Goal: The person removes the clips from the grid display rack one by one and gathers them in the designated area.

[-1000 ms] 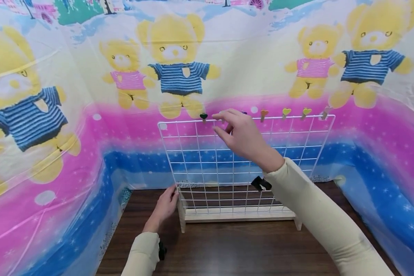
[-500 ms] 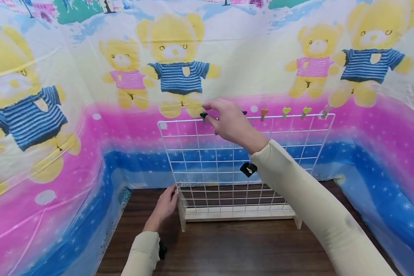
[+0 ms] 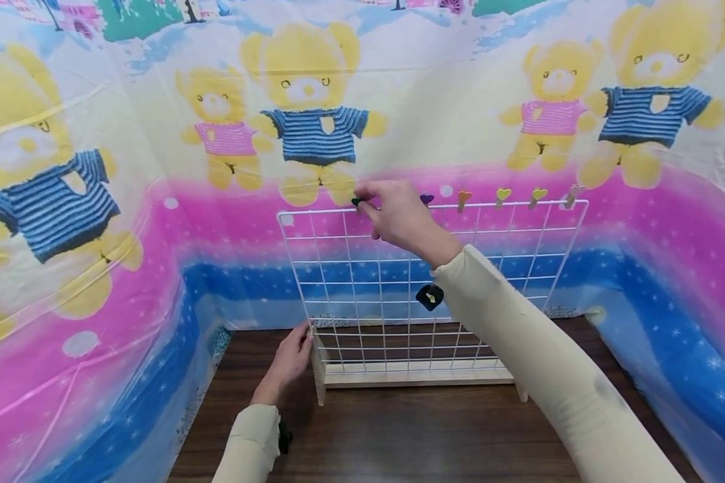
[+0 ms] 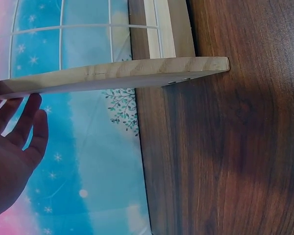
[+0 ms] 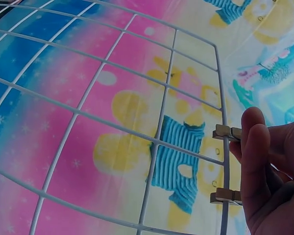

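Note:
A white wire grid panel stands upright in a wooden stand. My right hand is at its top wire, thumb and forefinger pinching a clothespin with a dark green heart. The right wrist view shows the wooden clothespin clamped on the edge wire at the fingertips, and a second clothespin beside it, partly behind the hand. Low on the left, my left hand holds the stand's side piece, its fingers against the board and the thumb over the edge.
Further along the top wire sit clothespins with hearts: purple, orange, yellow, another yellow and a pale one. A bear-print cloth surrounds the dark wooden table.
My right hand has moved left along the top wire to the dark green heart clothespin and now pinches it. The purple heart has come into view behind the hand. My left hand has stayed put.

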The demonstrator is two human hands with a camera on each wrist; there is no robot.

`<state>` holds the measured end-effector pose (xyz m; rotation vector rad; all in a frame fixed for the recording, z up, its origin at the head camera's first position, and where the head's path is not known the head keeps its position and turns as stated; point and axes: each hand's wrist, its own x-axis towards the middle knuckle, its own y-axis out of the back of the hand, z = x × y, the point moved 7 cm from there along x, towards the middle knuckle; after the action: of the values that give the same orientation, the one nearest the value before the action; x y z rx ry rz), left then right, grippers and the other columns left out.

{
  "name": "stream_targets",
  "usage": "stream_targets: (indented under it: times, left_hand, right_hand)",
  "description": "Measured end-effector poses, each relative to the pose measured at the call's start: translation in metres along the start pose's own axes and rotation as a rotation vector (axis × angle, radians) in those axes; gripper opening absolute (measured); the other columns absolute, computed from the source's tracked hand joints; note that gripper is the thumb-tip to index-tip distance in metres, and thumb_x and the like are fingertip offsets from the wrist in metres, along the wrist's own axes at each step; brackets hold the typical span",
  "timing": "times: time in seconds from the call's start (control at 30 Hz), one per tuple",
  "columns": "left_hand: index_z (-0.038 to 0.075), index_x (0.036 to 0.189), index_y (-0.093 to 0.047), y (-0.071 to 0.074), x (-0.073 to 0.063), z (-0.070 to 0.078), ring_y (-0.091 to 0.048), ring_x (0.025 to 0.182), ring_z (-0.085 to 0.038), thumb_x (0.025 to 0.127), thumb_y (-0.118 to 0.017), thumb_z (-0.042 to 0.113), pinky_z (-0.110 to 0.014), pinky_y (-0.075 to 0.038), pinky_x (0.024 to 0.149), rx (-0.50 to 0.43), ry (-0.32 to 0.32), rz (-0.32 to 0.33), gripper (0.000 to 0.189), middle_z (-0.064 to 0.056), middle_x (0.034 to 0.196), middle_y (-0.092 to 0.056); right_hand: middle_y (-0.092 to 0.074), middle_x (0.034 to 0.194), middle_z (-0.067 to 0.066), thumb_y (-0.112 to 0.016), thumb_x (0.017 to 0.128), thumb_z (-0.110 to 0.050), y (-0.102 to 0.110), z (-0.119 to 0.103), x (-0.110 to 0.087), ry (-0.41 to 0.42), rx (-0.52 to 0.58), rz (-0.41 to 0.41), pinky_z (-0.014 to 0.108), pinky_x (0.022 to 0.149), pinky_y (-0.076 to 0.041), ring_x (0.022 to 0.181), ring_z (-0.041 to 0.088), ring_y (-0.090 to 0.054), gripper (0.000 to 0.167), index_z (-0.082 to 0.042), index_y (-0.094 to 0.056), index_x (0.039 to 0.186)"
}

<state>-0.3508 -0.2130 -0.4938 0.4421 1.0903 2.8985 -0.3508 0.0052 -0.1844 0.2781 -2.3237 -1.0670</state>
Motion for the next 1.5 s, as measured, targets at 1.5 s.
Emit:
stream_targets:
  times: [1.5]
  left_hand:
    - [0.009,0.142,-0.043,-0.002,0.001,-0.002,-0.052,0.114,-0.034,0.102,-0.043,0.012,-0.049,-0.044,0.087,-0.009,0.056,-0.036,0.040,-0.019,0.134,-0.048]
  right_hand:
    - [-0.063,0.068,0.003,-0.060,0.095,-0.017,0.000,0.009,-0.037,0.013,0.182,0.062,0.031,0.050,-0.050,0.051,0.020,-0.060,0.019,-0.010,-0.068,0.110]
